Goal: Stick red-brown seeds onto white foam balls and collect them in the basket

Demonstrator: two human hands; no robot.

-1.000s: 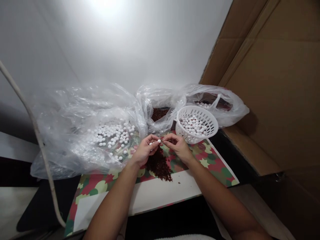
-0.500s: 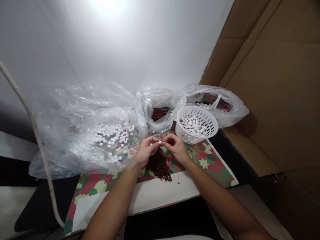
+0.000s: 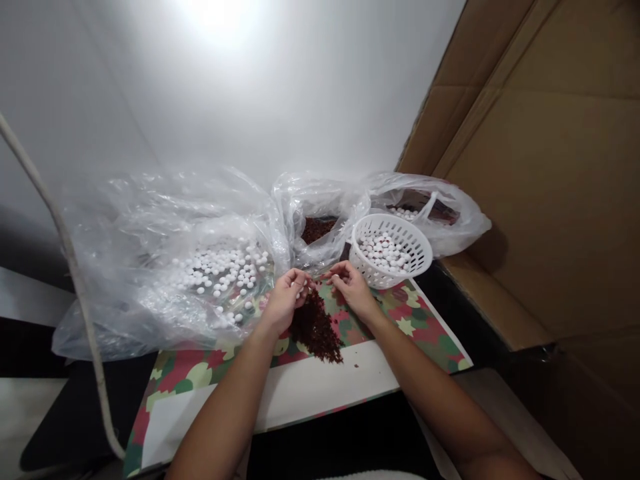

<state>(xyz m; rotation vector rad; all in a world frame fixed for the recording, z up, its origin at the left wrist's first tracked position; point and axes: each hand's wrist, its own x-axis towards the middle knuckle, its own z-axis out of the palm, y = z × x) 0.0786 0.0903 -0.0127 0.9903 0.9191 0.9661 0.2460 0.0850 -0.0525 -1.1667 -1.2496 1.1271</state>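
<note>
My left hand (image 3: 285, 299) is closed around small white balls (image 3: 299, 292), which show between its fingers. Beside it, a short gap away, my right hand (image 3: 350, 287) is pinched, and a bit of white shows at its fingertips, seemingly another white ball. A heap of dark red-brown flakes (image 3: 317, 330) lies below and between the hands. Behind the right hand stands a white slotted basket (image 3: 425, 259), with many white balls (image 3: 387, 253) inside, some with reddish specks. To the left, a clear plastic bag (image 3: 125, 267) lies open with many loose white balls (image 3: 220, 270).
Another plastic bag (image 3: 295, 200) at the back middle holds red-brown flakes (image 3: 317, 229). A third bag (image 3: 465, 223) sits behind the basket. Patterned paper (image 3: 193, 373) covers the table. Cardboard (image 3: 540, 187) stands at the right; a pale cable (image 3: 75, 267) hangs at the left.
My hands have moved apart from where their fingertips met at a white ball. The left hand shifted slightly left and its fingers curled in. The view shifted slightly.
</note>
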